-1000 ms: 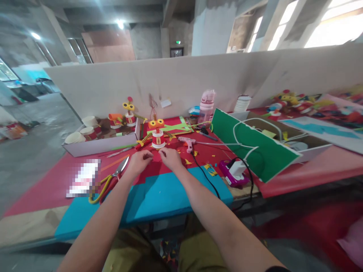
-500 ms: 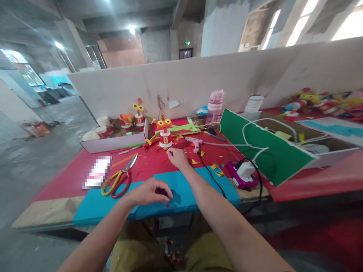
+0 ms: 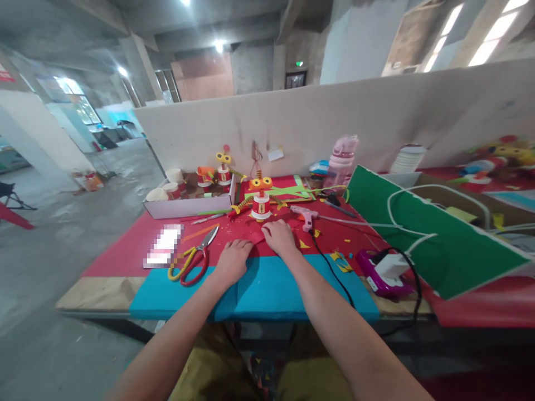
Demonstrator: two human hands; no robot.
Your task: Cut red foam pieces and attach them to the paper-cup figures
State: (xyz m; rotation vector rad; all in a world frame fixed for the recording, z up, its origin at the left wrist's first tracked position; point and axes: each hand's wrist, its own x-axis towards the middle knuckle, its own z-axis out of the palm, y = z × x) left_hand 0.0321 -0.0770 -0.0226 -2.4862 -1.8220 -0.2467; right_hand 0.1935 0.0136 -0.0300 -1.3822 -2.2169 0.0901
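A paper-cup figure (image 3: 261, 206) with yellow ring eyes and coiled paper arms stands upright on the red table covering, just beyond my hands. My right hand (image 3: 281, 236) is closed, fingertips low over the red surface in front of the figure. Close by on its left, my left hand (image 3: 234, 259) has its fingers together and bent down at the blue sheet's (image 3: 267, 289) far edge. A reddish patch, perhaps paper, shows between the fingertips; what they grip is unclear. Scissors (image 3: 194, 259) with one yellow and one red handle lie left of my left hand.
A pink glue gun (image 3: 306, 216) lies right of the figure, its black cord crossing the blue sheet. Further right are a purple power strip (image 3: 382, 278) and a green-sided box (image 3: 422, 234). A phone (image 3: 165, 246) lies left; a shallow box (image 3: 190, 207) holds cups and another figure.
My left hand has moved forward from the blue sheet's near part to beside my right hand, its fingers now lowered. The view has turned slightly left.
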